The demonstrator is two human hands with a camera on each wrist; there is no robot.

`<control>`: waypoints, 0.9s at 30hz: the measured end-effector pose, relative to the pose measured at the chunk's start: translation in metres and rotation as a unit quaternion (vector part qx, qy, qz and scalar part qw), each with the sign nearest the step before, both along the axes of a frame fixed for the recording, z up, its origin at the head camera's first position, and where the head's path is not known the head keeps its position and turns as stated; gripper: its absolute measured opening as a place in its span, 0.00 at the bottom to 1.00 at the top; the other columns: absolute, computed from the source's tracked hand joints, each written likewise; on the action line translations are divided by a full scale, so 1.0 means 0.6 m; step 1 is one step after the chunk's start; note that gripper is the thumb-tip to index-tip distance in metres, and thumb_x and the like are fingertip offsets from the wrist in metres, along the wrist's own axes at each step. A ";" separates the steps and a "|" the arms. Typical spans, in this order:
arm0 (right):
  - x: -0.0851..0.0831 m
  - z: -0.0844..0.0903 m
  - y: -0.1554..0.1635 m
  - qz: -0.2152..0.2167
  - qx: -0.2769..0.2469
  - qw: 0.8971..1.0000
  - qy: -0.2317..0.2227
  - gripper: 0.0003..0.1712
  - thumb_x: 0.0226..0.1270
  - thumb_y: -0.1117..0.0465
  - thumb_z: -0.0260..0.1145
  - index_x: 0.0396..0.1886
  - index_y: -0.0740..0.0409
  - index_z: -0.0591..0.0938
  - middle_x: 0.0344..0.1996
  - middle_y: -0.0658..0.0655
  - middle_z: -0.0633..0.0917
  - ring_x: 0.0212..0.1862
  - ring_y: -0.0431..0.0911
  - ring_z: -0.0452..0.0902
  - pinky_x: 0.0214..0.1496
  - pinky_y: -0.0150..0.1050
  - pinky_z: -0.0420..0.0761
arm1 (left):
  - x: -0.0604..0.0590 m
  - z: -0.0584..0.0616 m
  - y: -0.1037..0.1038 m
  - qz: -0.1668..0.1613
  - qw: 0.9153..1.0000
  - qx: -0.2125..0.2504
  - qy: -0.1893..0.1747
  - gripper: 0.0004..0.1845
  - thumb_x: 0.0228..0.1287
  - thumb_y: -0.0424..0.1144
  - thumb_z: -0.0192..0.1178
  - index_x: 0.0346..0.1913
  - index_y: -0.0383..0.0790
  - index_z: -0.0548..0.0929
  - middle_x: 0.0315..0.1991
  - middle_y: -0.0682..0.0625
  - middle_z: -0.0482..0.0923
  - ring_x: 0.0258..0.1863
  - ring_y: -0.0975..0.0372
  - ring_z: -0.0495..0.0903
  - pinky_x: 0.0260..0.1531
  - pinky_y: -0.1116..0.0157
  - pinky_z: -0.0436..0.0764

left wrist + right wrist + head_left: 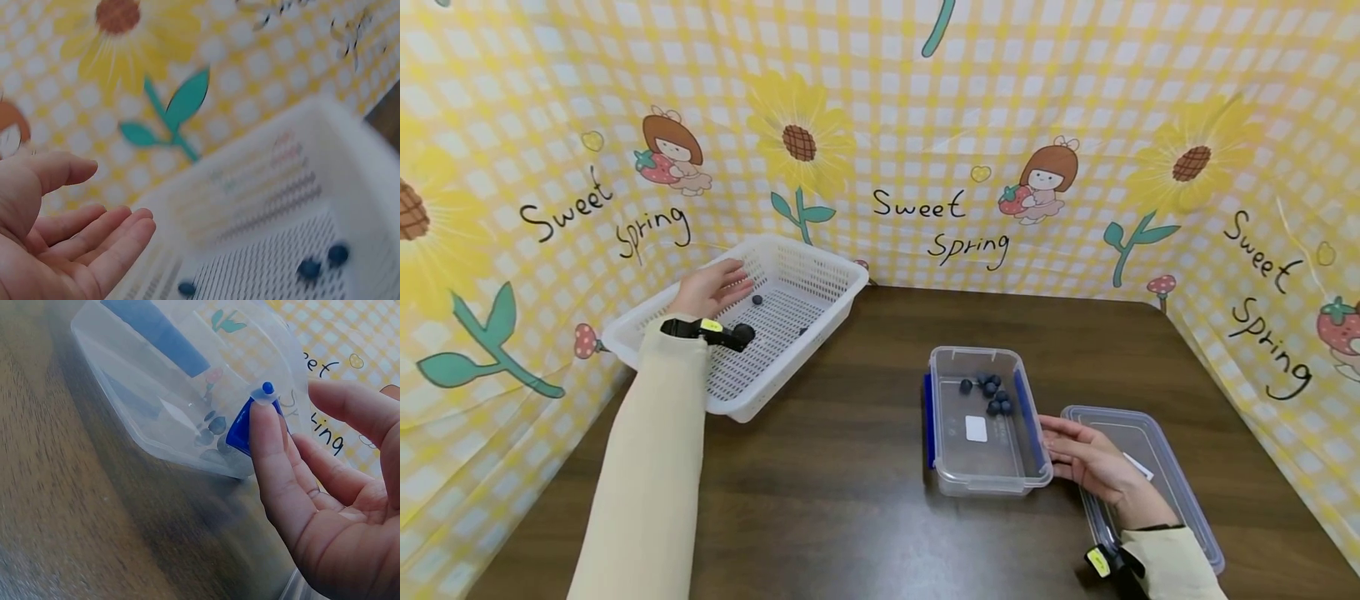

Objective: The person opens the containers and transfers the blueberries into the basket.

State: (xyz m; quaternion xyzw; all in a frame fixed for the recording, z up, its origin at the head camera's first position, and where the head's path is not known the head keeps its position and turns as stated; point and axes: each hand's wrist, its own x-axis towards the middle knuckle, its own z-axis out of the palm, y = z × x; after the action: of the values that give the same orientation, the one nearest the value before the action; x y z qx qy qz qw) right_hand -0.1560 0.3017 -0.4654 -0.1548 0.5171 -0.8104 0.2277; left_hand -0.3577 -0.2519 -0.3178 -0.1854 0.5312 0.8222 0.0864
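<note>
My left hand [711, 287] hovers over the left part of a white perforated plastic basket [808, 357], its fingers loosely extended and holding nothing. A few blueberries lie on the basket floor; one blueberry [757, 300] sits just right of the fingers, and two more blueberries [309, 269] show in the left wrist view. At the right, a clear plastic food container [992, 483] stands uncovered with several blueberries [992, 392] inside. My right hand [1093, 462] touches its right side, with a fingertip against the blue latch [240, 430]; the thumb stays apart from it.
A clear lid [1183, 500] lies on the dark wooden table [820, 500], partly under the right hand and wrist. Yellow checked cloth [910, 125] with printed flowers rises behind the table and on both sides. The basket's far edge stands close to that cloth.
</note>
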 end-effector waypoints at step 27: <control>0.001 0.003 0.001 -0.009 0.016 1.000 -0.011 0.25 0.78 0.75 0.48 0.58 0.48 0.82 0.49 0.54 0.86 0.47 0.43 0.84 0.50 0.39 0.85 | 0.036 0.006 0.315 -0.270 0.953 -0.103 0.088 0.24 0.74 0.29 0.55 0.68 0.25 0.68 0.64 0.31 0.71 0.55 0.45 0.80 0.57 0.55 0.80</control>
State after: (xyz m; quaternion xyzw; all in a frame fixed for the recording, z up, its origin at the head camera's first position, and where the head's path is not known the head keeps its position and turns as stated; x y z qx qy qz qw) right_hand -0.1556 0.3024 -0.4636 -0.1370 0.5287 -0.8059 0.2284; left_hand -0.3361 -0.0627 -0.3143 0.0304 0.6489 0.7218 0.2388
